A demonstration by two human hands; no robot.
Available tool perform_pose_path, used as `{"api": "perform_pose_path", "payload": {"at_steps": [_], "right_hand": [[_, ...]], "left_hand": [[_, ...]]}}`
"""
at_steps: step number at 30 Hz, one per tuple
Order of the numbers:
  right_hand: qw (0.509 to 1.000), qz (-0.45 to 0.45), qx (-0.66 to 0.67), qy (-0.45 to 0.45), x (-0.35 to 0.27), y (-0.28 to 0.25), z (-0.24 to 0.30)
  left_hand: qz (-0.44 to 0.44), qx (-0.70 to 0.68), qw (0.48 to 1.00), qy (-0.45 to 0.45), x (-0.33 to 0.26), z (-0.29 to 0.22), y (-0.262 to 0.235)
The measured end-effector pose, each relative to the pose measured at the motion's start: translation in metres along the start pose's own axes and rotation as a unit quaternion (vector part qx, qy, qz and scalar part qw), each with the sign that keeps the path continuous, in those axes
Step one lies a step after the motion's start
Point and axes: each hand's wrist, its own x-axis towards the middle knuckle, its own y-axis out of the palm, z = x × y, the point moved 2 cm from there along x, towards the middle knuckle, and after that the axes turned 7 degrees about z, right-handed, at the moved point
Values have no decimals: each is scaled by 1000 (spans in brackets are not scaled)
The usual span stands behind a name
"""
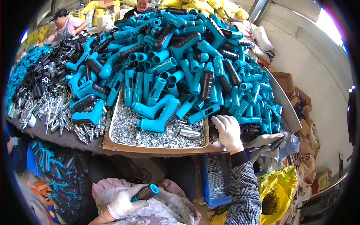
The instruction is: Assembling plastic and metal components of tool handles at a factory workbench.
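Note:
My gloved left hand (129,201) is wrapped round a grip handle (145,192), black on its side with a teal end, held above my lap. At the right rim of the tray my gloved right hand (227,132) reaches in with bent fingers; what lies under its fingertips is hidden. Beside it are dark, coiled-looking parts (250,132). The shallow tray (207,132) holds many small shiny metal pieces (129,129). Across them lie teal pistol-shaped housings (160,118) and a silver cylinder (190,132).
A tall heap of teal and black housings (161,56) covers the bench. Metal rods (56,112) lie to the left. Below are a blue bin (215,180) of thin metal pieces, a yellow sack (279,191) and piled black-and-teal handles (62,180). Two people (67,24) are beyond the heap.

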Motion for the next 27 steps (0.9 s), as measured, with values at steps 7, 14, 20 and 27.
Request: {"api": "perform_pose_path", "payload": {"at_steps": [7, 14, 20, 27], "right_hand": [[999, -13, -33, 6, 11, -2, -1], [998, 23, -55, -19, 8, -3, -7], [998, -32, -13, -49, 8, -8, -18], [993, -112, 19, -25, 15, -13, -19]], "left_hand": [[-4, 19, 1000, -7, -2, 5, 1], [6, 11, 1000, -8, 7, -5, 3], [3, 26, 1000, 18, 12, -8, 5], [-4, 7, 1000, 24, 12, -15, 3]]}}
